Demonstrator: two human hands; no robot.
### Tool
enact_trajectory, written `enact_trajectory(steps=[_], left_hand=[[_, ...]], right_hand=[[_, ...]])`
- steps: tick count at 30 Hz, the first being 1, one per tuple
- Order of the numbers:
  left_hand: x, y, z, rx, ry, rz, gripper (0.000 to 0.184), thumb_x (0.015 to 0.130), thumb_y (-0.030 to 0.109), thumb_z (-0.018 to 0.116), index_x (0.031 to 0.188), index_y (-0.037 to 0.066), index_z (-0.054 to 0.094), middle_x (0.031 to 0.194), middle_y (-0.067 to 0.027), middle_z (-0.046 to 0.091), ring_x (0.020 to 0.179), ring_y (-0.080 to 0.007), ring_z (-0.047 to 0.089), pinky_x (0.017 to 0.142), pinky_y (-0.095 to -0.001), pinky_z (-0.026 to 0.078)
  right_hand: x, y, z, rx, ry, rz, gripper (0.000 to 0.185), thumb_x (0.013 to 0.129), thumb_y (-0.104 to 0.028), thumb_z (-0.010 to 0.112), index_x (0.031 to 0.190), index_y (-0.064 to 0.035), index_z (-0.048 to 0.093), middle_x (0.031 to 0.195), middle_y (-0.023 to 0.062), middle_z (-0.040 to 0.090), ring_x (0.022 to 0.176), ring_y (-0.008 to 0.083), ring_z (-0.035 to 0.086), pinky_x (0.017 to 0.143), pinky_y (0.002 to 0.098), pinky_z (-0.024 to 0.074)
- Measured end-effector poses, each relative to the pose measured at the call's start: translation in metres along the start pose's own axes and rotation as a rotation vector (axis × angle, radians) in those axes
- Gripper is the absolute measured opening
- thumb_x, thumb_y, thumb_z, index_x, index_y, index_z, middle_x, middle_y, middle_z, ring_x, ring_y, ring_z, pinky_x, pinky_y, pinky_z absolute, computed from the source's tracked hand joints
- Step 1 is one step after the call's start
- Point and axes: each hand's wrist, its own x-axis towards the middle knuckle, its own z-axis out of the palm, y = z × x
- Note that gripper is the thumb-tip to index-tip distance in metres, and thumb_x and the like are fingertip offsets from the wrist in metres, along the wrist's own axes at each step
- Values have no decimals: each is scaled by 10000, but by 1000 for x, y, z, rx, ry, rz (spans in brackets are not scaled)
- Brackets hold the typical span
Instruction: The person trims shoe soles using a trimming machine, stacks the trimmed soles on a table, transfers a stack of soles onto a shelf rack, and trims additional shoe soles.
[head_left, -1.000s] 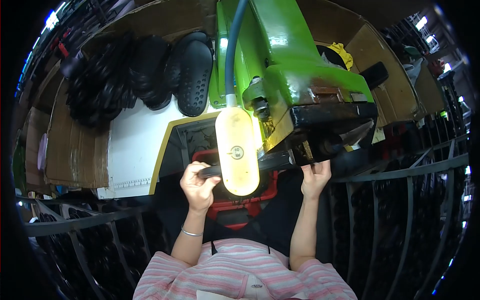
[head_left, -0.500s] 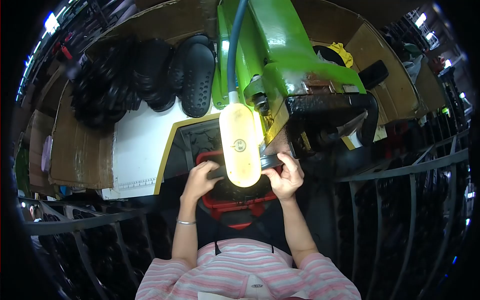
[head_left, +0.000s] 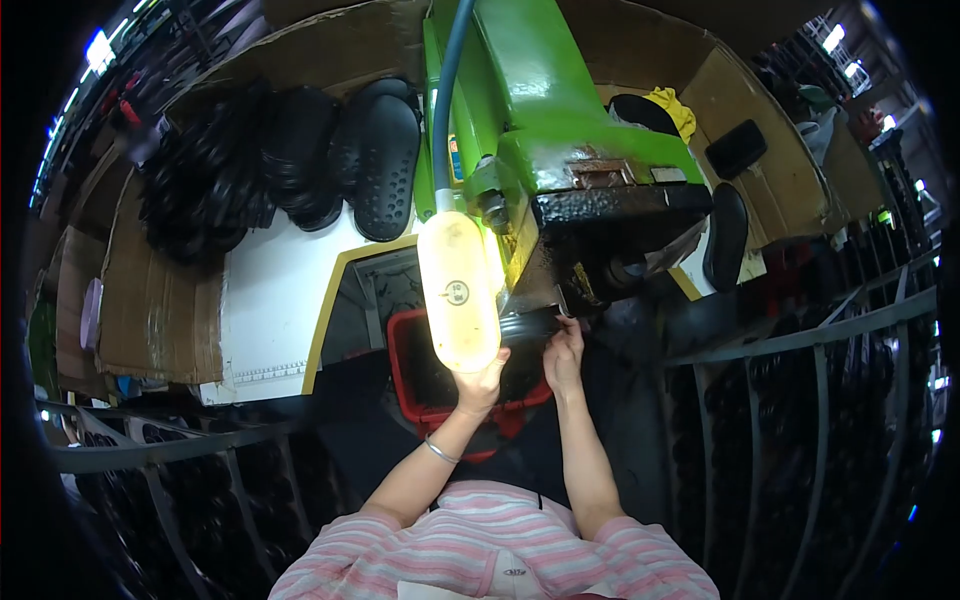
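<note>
A black shoe sole (head_left: 530, 326), seen nearly edge-on, is held at the underside of the green machine's working head (head_left: 620, 205). My right hand (head_left: 565, 360) pinches its right end, fingers closed. My left hand (head_left: 480, 388) is closed at its left end, just below the yellow-white lamp (head_left: 458, 300). The lamp hides most of my left fingers and part of the sole. Beneath both hands stands a red bin (head_left: 405, 385) with dark scraps in it.
Stacked black soles (head_left: 385, 165) lie at the left on the white tabletop (head_left: 265, 300), inside a cardboard surround (head_left: 165, 290). Another black sole (head_left: 727, 235) rests right of the machine, near a dark phone-like object (head_left: 737, 150) and a yellow cloth (head_left: 672, 110). Metal rails (head_left: 800, 340) flank me.
My left hand has moved right, in behind the lamp's lower end. My right hand has shifted slightly left and the sole has turned. The whole view has shifted a little.
</note>
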Motion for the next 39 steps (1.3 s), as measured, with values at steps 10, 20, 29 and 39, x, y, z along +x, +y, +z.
enact_trajectory(steps=[10, 20, 29, 39], left_hand=[[26, 44, 0, -79, -236, -35, 535, 774, 80, 782, 1194, -3, 461, 1114, -93, 573, 1007, -168, 583, 916, -296, 461], [34, 81, -76, -405, -66, -108, 439, 800, 106, 757, 1136, 31, 486, 1040, -88, 547, 1000, -238, 607, 863, -441, 563], [15, 94, -131, -75, -335, 105, 185, 684, -68, 706, 756, 64, 597, 831, -66, 642, 921, -277, 651, 790, -384, 533], [115, 78, -94, 1366, -173, 449, 467, 894, 101, 567, 1313, -35, 411, 1285, -171, 469, 1205, -273, 491, 1049, -395, 374]], right_hand=[[1, -177, 44, -982, 260, -805, 441, 657, -24, 848, 944, -61, 515, 941, 24, 469, 834, 136, 470, 764, 241, 396], [-4, -155, 128, -902, -52, -638, 630, 556, -49, 888, 1005, -43, 446, 960, 60, 450, 871, 166, 472, 792, 275, 414], [-47, -94, 159, -424, -52, -303, 809, 729, 16, 733, 1400, 8, 281, 1372, 149, 387, 1280, 261, 390, 1091, 362, 275], [-58, -190, 117, -421, -38, -9, 545, 907, -16, 532, 1406, 92, 341, 1281, 130, 556, 1156, 158, 534, 1019, 284, 379]])
